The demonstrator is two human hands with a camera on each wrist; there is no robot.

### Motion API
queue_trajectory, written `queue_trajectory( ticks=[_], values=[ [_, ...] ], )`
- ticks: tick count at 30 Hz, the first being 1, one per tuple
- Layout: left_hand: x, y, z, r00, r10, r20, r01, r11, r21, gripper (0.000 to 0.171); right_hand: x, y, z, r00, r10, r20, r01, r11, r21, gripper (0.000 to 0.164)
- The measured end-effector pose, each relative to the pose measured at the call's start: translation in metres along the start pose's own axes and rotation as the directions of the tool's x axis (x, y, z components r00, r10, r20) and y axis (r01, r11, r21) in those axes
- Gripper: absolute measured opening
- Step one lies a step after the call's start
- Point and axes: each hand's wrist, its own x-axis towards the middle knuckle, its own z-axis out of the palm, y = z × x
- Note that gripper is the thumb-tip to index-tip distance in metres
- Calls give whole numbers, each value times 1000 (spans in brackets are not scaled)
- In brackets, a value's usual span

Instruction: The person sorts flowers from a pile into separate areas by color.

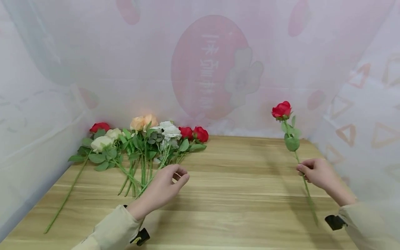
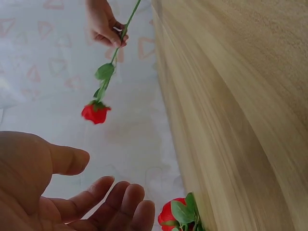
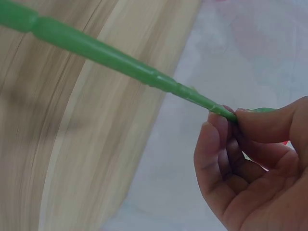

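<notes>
Landmark: flower pile (image 1: 144, 144). Right hand (image 1: 322, 173), well right of the pile, pinches the green stem (image 1: 297, 157) of a red rose (image 1: 282, 110) between thumb and fingers. Rose is bloom up, leaning a bit toward the pile; bloom sits right of the pile and higher than it. Can't tell if the stem's lower end touches the table (image 1: 237, 208).

Left hand (image 1: 162, 187), on the near side of the pile, overlaps its stems in the head view; fingers relaxed, gently bent, thumb apart from them, palm bare in the left wrist view. Contact with stems: can't tell.

Pile, left to right: cream flowers (image 1: 102, 143) in its left part, peach flowers (image 1: 137, 123) mid, white flowers (image 1: 170, 131) right of mid, red flowers (image 1: 200, 134) at its right end. Printed cloth (image 1: 125, 69) hangs behind the pile.
</notes>
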Motion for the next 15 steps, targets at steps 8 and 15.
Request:
queue_trajectory(
  ticks=[8,15],
  values=[
    [-4,-2,-9,1000,-5,6,5,1000,-22,9,10,46,-24,989,67,135,-66,998,-12,30],
    [-7,-4,-12,999,-1,33,0,999,36,7,16,69,-27,974,143,174,-139,990,-34,32]
  ],
)
